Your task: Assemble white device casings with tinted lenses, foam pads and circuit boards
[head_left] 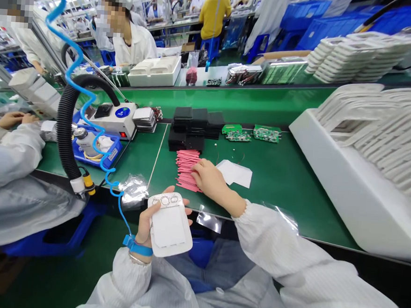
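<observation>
A white rounded housing with round outlines near its top rests in my left hand, whose thumb lies on its upper left edge and whose fingers show behind it. My right hand reaches over a row of pink strips on the green bench. Its fingertips are together at the strips; whether one is pinched is too small to tell. White sheets lie just right of that hand. Black blocks are stacked behind the strips, with green circuit boards to their right.
A large white bin of white frames stands at the right. On the left are a blue tray, a black hose and a white machine. A coiled blue cord runs to my left wrist. A co-worker's hands are far left.
</observation>
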{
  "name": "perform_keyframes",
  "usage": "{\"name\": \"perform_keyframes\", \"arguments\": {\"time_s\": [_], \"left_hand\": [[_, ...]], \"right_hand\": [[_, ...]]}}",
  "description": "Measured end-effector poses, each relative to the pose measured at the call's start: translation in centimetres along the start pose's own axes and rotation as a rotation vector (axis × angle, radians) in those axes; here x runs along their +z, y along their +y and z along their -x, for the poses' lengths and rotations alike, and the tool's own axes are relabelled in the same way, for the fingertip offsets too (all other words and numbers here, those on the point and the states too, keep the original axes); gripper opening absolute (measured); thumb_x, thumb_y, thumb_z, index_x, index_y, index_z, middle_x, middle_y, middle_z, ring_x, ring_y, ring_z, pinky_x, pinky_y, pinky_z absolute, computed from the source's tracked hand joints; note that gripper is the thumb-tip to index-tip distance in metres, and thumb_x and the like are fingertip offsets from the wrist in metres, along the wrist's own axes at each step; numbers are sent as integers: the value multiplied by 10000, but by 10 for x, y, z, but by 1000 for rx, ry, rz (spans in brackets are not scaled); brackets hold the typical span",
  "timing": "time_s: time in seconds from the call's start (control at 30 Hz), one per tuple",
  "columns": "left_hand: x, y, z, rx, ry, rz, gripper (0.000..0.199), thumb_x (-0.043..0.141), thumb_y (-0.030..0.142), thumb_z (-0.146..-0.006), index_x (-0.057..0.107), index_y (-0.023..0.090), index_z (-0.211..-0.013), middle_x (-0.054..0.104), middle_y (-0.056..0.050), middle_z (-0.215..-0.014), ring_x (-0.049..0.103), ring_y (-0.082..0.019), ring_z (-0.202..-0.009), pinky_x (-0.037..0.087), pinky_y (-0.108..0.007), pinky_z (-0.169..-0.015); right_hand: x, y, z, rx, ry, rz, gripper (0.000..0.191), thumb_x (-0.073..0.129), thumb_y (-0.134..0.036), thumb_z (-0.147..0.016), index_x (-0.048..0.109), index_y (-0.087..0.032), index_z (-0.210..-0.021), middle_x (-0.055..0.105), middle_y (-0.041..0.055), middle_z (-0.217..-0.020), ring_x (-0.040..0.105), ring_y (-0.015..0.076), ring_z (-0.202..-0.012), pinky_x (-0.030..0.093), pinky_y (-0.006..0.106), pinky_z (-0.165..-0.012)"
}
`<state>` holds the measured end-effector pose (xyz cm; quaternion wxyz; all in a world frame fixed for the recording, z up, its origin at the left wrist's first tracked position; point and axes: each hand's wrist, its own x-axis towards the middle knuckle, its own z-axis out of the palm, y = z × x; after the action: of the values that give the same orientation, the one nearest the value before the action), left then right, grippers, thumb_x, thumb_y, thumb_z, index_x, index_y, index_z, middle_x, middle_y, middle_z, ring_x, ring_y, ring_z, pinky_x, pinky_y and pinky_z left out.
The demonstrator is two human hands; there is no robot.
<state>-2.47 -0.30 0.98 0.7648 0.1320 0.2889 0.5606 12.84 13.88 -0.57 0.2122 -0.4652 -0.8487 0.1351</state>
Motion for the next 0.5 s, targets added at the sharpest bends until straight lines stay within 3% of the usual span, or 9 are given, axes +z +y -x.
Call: {"name": "perform_keyframes", "arguments": {"time_s": [0.13,0.27,0.33,0.4,0.5], "left_hand": [[2,1,0,-10,-29,42,624,405,430,-881,226,191,-1429,623,-185,-1142,635,-304,-955,445,-536,-862],[3,0,-1,-8,-42,68,648,383,528,-870,274,196,-1416,626,-180,-1134,636,-304,-948,445,-523,-856],[3,-1,-2,-2,-35,75,664,375,570,-858,306,199,-1404,632,-172,-1122,636,-306,-941,443,-522,-853],[4,-2,-4,21,-8,82,663,387,579,-852,350,187,-1385,635,-158,-1116,634,-296,-944,433,-505,-875],[4,-3,-6,67,39,91,646,425,563,-846,416,154,-1347,635,-140,-1118,617,-276,-980,409,-456,-927]], "right_hand": [[2,11,-12,-16,19,-62,167,491,-56,-757,488,-186,-653,555,56,-736,514,195,-745,415,304,-660],[-8,-5,1,-47,77,-123,175,447,-64,-784,454,-190,-663,537,58,-710,496,197,-732,420,321,-656],[-18,-22,17,-145,116,-185,152,441,-102,-823,467,-186,-699,549,58,-729,488,191,-752,419,318,-673],[-27,-39,34,-346,156,-245,151,451,-120,-840,487,-180,-706,564,58,-733,473,188,-758,406,320,-675],[-32,-52,53,-527,170,-145,175,465,-100,-835,514,-170,-682,574,55,-706,445,190,-729,355,323,-633]]}}
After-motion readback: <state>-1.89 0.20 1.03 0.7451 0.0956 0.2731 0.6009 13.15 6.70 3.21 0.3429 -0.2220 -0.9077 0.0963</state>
